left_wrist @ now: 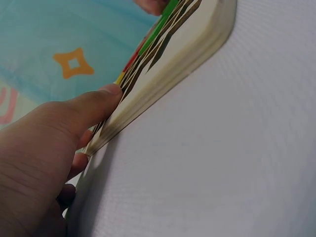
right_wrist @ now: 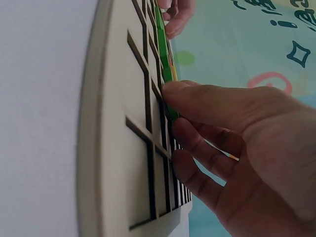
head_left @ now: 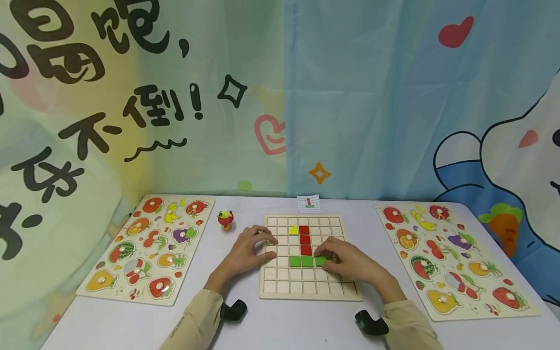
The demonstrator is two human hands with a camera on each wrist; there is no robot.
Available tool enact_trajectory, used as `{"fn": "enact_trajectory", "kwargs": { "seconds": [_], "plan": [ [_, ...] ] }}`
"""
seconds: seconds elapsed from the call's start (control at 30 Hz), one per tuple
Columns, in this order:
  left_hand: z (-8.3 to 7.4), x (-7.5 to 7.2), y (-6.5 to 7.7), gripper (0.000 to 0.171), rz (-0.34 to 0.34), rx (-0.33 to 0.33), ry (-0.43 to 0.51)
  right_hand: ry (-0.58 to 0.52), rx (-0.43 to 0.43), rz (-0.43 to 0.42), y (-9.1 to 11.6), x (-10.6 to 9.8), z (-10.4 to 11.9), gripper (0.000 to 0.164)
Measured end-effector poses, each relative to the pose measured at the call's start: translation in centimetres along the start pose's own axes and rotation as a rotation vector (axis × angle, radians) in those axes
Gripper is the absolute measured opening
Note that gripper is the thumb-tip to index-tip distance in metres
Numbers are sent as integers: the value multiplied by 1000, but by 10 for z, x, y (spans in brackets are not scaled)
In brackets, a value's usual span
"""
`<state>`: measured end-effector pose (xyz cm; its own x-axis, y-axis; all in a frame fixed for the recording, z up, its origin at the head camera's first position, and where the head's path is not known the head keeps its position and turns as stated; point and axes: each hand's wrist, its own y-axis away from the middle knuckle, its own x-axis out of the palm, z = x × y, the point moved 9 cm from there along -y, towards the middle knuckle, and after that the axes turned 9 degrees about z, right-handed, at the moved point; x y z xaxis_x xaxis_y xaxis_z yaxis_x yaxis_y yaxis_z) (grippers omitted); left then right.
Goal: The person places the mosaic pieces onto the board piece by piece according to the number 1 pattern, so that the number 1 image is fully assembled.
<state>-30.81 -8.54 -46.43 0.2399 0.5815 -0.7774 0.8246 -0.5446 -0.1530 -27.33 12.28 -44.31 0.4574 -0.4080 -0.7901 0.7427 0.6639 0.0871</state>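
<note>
A wooden grid board lies on the table with colored tiles in some of its cells. My right hand pinches a green tile between thumb and fingers at the board's right half. In the right wrist view the thumb presses on that tile's near side. Left of it sit two green tiles, below a column of red tiles. A yellow tile with a curved edge adjoins the top red one. My left hand rests on the board's left edge, its thumb on the rim.
Fruit puzzle boards lie at the left and right. A small pattern card stands behind the grid board. A little colorful figurine is at the back left. A printed curtain hangs behind the table.
</note>
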Motion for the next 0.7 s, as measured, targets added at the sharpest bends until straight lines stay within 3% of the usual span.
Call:
{"fn": "enact_trajectory", "kwargs": {
  "seconds": [0.7],
  "plan": [
    [3,2,-1,27,10,-4,22,-8,-27,-9,-1,1,4,20]
  ]
}}
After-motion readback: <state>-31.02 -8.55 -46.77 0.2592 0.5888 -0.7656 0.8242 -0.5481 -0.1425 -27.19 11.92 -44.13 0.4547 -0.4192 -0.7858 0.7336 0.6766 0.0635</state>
